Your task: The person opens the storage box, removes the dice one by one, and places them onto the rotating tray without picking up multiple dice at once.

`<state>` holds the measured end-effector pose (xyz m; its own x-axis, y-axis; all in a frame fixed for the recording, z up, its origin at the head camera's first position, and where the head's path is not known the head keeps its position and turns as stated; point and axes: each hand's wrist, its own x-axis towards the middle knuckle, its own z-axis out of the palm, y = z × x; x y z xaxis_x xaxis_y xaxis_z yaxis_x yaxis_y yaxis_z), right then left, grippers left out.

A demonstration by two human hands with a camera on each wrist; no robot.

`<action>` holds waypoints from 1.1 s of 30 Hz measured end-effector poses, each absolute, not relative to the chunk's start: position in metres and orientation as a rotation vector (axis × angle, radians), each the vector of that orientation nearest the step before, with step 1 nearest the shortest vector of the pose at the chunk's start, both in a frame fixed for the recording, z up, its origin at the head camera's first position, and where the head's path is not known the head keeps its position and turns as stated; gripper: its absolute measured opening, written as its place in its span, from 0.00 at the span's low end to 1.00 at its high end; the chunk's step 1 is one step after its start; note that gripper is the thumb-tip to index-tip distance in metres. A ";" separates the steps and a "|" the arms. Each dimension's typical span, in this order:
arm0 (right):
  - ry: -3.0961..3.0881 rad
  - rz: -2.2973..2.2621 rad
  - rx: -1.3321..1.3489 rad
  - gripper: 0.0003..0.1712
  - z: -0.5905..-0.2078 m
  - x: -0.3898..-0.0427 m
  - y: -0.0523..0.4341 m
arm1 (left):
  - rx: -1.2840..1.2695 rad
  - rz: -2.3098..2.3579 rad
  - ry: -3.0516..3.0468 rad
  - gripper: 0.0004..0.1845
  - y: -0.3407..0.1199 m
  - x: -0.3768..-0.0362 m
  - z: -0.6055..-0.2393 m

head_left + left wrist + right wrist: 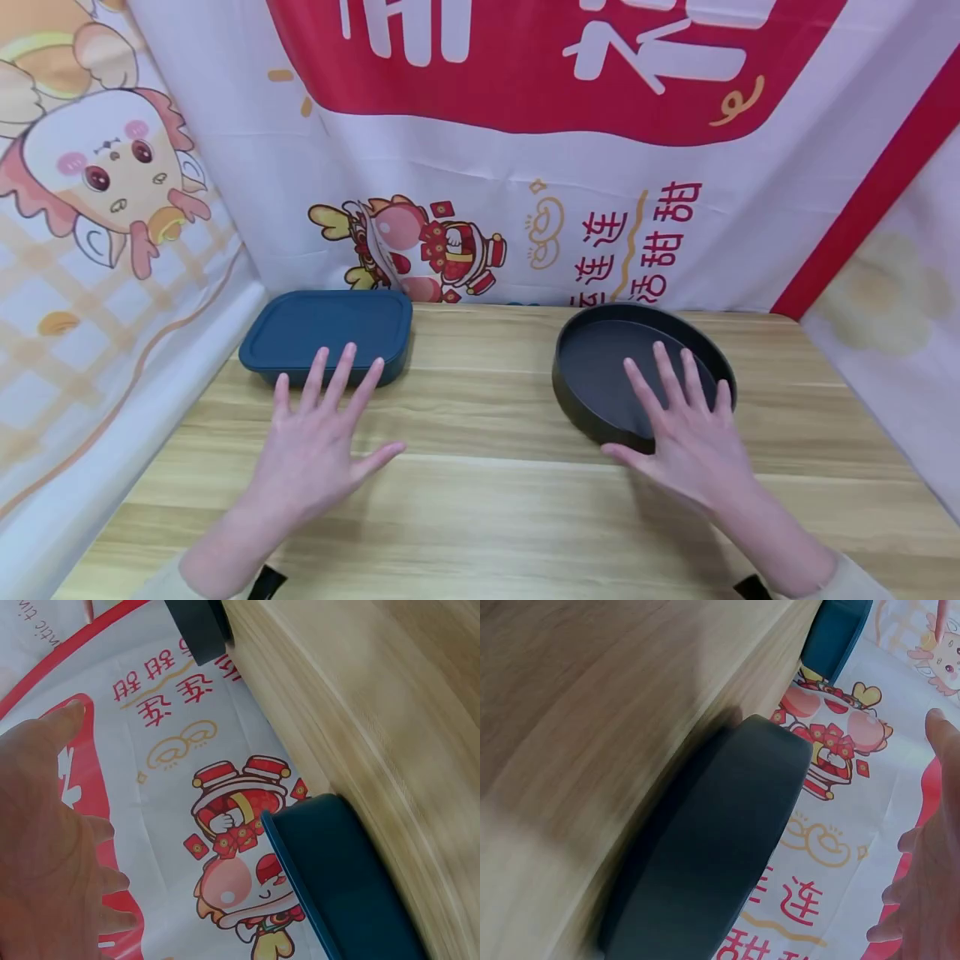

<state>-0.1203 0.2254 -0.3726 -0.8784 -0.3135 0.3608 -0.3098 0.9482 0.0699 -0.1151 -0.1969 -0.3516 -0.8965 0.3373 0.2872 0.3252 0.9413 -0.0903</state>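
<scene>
My left hand (313, 446) is spread with straight fingers, palm down, and holds nothing. Its fingertips overlap the near edge of a dark blue lidded food container (330, 329) in the head view. My right hand (693, 446) is likewise spread and bare, its fingers overlapping a round black pan (600, 375) with a low wall. In the left wrist view the container (337, 877) stands beyond the hand (56, 855). The right wrist view shows the outer wall of the pan (712, 840), with the hand (930, 862) apart from it.
Both things stand on a light wooden table (480, 525), near its back edge. A white cloth (480, 154) with red print and cartoon figures hangs right behind them. More printed cloth (97, 358) walls the left side, and pale cloth (892, 350) the right.
</scene>
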 end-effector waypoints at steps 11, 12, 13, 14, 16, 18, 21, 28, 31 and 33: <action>-2.718 0.011 0.492 0.60 -0.365 -0.135 0.206 | -0.484 0.087 -2.770 0.54 -0.212 -0.123 -0.345; -2.720 0.007 0.495 0.60 -0.364 -0.138 0.205 | -0.480 0.091 -2.773 0.54 -0.214 -0.125 -0.344; -2.721 0.004 0.497 0.60 -0.363 -0.140 0.202 | -0.473 0.095 -2.779 0.54 -0.216 -0.126 -0.343; -2.729 0.002 0.498 0.60 -0.362 -0.142 0.200 | -0.465 0.099 -2.787 0.54 -0.219 -0.128 -0.343; -2.740 -0.004 0.503 0.60 -0.360 -0.147 0.194 | -0.448 0.101 -2.799 0.54 -0.224 -0.131 -0.342; -2.749 -0.008 0.513 0.60 -0.357 -0.153 0.187 | -0.430 0.101 -2.804 0.55 -0.230 -0.133 -0.341; -2.748 -0.006 0.527 0.60 -0.353 -0.161 0.177 | -0.402 0.091 -2.804 0.55 -0.237 -0.139 -0.340; -2.770 0.019 0.531 0.59 -0.346 -0.179 0.156 | -0.340 0.082 -2.818 0.56 -0.254 -0.153 -0.339; -2.795 0.038 0.534 0.59 -0.344 -0.186 0.146 | -0.311 0.092 -2.822 0.56 -0.259 -0.158 -0.339; -2.820 0.060 0.537 0.59 -0.345 -0.191 0.137 | -0.289 0.104 -2.829 0.56 -0.262 -0.160 -0.339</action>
